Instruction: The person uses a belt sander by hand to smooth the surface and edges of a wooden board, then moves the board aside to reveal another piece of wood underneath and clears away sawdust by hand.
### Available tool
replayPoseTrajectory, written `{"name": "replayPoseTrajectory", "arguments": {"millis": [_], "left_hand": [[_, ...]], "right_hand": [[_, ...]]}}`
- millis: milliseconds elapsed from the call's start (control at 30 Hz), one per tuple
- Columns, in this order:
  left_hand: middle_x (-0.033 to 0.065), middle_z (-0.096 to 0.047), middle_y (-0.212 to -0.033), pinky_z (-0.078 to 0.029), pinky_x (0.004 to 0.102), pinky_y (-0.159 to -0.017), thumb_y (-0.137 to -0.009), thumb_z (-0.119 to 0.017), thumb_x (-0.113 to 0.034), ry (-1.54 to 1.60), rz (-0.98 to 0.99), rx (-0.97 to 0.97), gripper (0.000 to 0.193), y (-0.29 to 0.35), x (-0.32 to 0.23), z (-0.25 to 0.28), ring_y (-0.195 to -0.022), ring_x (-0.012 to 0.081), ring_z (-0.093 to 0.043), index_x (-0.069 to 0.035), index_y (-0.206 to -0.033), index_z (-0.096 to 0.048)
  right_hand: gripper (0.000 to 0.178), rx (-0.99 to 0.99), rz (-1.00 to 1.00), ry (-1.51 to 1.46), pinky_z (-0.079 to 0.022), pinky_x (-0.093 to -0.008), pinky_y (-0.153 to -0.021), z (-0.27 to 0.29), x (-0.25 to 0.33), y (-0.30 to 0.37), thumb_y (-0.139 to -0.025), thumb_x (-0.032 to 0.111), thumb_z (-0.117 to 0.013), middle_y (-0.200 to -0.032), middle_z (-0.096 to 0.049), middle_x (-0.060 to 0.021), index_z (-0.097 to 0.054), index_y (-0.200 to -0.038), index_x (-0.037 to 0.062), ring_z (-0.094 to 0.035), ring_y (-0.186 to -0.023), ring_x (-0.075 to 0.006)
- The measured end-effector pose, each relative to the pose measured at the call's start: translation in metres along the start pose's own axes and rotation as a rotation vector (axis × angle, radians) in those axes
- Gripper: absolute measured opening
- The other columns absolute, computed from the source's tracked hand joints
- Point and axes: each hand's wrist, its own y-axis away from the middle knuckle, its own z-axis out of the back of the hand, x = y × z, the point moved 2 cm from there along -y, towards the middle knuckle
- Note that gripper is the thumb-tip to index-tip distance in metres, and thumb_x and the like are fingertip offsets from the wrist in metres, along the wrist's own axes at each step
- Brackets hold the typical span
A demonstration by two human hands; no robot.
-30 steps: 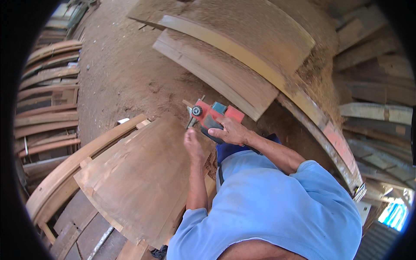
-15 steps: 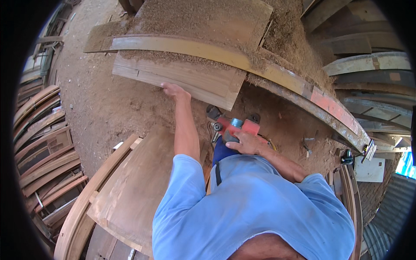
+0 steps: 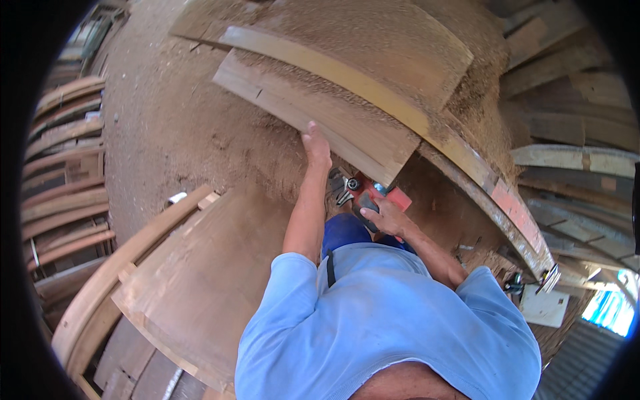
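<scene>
The pale plank (image 3: 327, 113) lies directly ahead of the left hand (image 3: 318, 148), which is the nearer of the two and sits at the plank's near long edge, seemingly touching it; the long axis runs from upper left down to lower right, slanting across the line of the left forearm. That hand's thumb points forward and the fingers are mostly hidden, so I cannot tell how far open it is or whether it grips the edge. The right hand (image 3: 389, 219) is closed around the dark handle of a red power tool (image 3: 398, 199), just beside the plank's lower right end and close in front of the person's body. Counted out, there are two hands, one power tool, one pale plank, one long yellowish beam (image 3: 400, 115) along the plank's far side, one wide sawdust-strewn panel (image 3: 420, 63) beyond that beam, and one broad brown panel (image 3: 200, 267) at lower left, with one long wooden rail (image 3: 120, 263) beside it.
</scene>
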Motion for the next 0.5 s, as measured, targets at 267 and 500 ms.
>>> {"name": "replayPoseTrajectory", "arguments": {"millis": [267, 500], "left_hand": [[0.0176, -0.065, -0.121, -0.049, 0.0400, -0.098, -0.100, -0.060, -0.029, -0.384, -0.141, 0.071, 0.045, 0.017, -0.001, 0.074, -0.113, 0.0268, -0.062, 0.004, -0.131, -0.053], [0.0126, -0.066, -0.111, -0.050, 0.0343, -0.091, -0.098, -0.067, -0.035, -0.489, 0.016, -0.250, 0.049, 0.131, 0.068, 0.200, -0.102, 0.0200, -0.062, 0.006, -0.123, -0.058]], "right_hand": [[0.072, 0.076, 0.071, 0.094, -0.048, -0.0479, -0.093, -0.014, 0.031, -0.024, -0.098, 0.054, -0.054, -0.107, -0.066, -0.0355, -0.061, -0.115, -0.0156, -0.066, -0.108, -0.0423], [0.070, 0.145, 0.200, 0.060, -0.047, -0.0477, -0.090, -0.024, 0.066, -0.030, -0.098, 0.054, -0.052, -0.101, -0.066, -0.0330, -0.061, -0.109, -0.0147, -0.065, -0.100, -0.0429]]}}
